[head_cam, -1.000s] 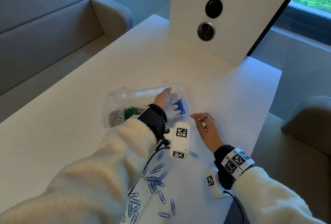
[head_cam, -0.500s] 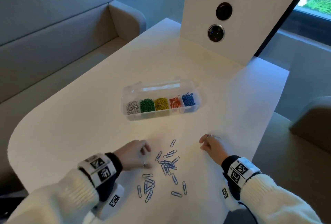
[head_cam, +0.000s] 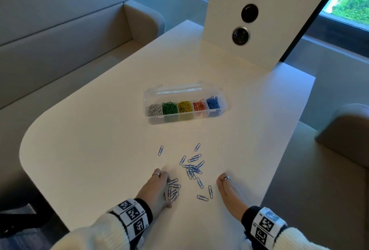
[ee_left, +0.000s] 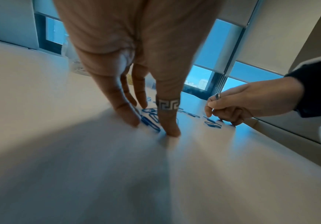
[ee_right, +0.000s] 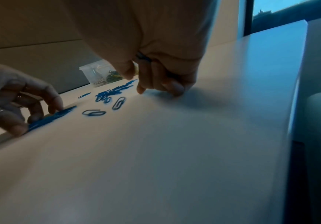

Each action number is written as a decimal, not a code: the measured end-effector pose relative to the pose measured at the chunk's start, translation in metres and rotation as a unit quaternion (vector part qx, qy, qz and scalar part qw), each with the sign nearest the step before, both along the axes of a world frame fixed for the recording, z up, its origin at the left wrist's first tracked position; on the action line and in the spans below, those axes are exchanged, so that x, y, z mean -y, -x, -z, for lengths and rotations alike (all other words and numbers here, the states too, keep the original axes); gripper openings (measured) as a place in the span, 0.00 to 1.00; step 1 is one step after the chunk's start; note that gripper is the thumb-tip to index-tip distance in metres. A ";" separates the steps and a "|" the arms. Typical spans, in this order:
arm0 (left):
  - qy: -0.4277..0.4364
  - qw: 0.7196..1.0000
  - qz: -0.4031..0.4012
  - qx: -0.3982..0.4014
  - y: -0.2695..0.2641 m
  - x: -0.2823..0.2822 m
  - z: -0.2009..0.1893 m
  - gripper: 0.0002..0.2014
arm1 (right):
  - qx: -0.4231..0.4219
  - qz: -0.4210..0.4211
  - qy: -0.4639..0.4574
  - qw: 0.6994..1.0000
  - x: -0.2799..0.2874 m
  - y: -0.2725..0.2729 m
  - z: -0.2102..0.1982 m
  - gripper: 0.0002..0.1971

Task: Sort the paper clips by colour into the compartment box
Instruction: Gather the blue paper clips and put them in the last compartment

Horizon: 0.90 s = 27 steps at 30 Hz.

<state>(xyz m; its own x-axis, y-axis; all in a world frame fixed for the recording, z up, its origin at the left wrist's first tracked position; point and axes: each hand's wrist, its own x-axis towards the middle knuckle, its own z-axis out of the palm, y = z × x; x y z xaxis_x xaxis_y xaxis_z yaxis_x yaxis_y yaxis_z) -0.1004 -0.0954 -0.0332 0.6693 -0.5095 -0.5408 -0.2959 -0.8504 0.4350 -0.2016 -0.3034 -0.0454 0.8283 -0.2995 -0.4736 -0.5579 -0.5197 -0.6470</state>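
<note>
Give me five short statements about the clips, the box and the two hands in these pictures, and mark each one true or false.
1. All loose paper clips on the table are blue. True.
2. The compartment box holds five colours, with blue at its right end. True.
3. The left hand is reaching into the box. False: its fingers are down on the table among a small bunch of clips near the table's front edge.
4. The right hand is flat, palm up. False: its fingers are curled, knuckles on the table.
5. The box lid is closed. False: it stands open behind the compartments.
</note>
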 end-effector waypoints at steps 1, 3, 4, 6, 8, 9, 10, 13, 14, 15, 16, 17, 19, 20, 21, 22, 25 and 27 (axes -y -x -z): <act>0.015 1.000 -0.003 -0.001 -0.001 -0.001 0.002 0.26 | -0.010 -0.011 0.010 1.000 -0.004 0.003 0.000 0.09; 0.044 0.999 -0.011 -0.002 -0.005 -0.004 0.006 0.17 | -0.041 -0.024 0.060 0.997 -0.011 0.008 -0.002 0.14; 0.053 0.998 -0.015 0.000 -0.006 -0.005 0.008 0.15 | -0.054 -0.029 0.088 0.994 -0.013 0.010 -0.002 0.16; 0.058 0.998 -0.017 0.004 -0.007 -0.006 0.012 0.12 | -0.047 -0.034 0.114 0.992 -0.018 0.011 -0.003 0.15; 0.065 0.998 -0.020 -0.002 -0.007 -0.007 0.014 0.10 | -0.022 -0.041 0.118 0.992 -0.020 0.010 -0.004 0.10; 0.071 0.997 -0.022 -0.006 -0.007 -0.007 0.014 0.09 | -0.017 -0.045 0.118 0.992 -0.021 0.009 -0.004 0.08; 0.079 0.997 -0.023 -0.006 -0.006 -0.007 0.014 0.09 | -0.015 -0.048 0.117 0.992 -0.020 0.008 -0.004 0.08; 0.092 0.995 -0.028 -0.002 -0.007 -0.011 0.014 0.15 | 0.001 -0.051 0.102 0.993 -0.022 0.005 -0.004 0.09; 0.089 0.996 -0.028 0.001 -0.006 -0.012 0.013 0.16 | 0.006 -0.056 0.102 0.993 -0.022 0.004 -0.004 0.10; 0.083 0.996 -0.028 0.004 -0.004 -0.014 0.013 0.17 | 0.008 -0.063 0.105 0.992 -0.022 0.003 -0.003 0.10; 0.086 0.996 -0.031 0.007 -0.001 -0.015 0.013 0.16 | 0.010 -0.069 0.108 0.992 -0.023 0.002 -0.004 0.09; 0.096 0.995 -0.038 0.005 0.001 -0.016 0.015 0.16 | 0.012 -0.076 0.109 0.991 -0.023 0.001 -0.004 0.07; 0.111 0.992 -0.053 -0.009 0.004 -0.018 0.017 0.17 | 0.013 -0.093 0.106 0.990 -0.023 -0.003 -0.004 0.09; 0.108 0.993 -0.046 -0.015 0.004 -0.017 0.017 0.17 | 0.010 -0.102 0.101 0.990 -0.023 -0.004 -0.004 0.12; 0.099 0.994 -0.031 -0.019 0.003 -0.017 0.017 0.16 | 0.004 -0.113 0.098 0.989 -0.023 -0.005 -0.004 0.14; 0.091 0.995 -0.018 -0.021 0.003 -0.016 0.016 0.14 | 0.001 -0.127 0.099 0.987 -0.023 -0.005 -0.004 0.15; 0.094 0.995 0.010 -0.009 0.005 -0.013 0.015 0.10 | 0.016 -0.145 0.089 0.985 -0.022 -0.005 -0.005 0.17; 0.106 0.994 0.009 0.001 0.007 -0.012 0.013 0.10 | 0.025 -0.138 0.064 0.988 -0.020 -0.005 -0.007 0.17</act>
<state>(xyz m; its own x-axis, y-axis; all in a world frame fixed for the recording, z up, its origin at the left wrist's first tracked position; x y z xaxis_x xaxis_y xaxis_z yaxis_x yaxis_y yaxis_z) -0.1070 -0.0837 -0.0457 0.6600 -0.6236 -0.4189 -0.3109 -0.7343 0.6034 -0.1969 -0.2835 -0.0383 0.9080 -0.1137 -0.4034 -0.3526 -0.7274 -0.5887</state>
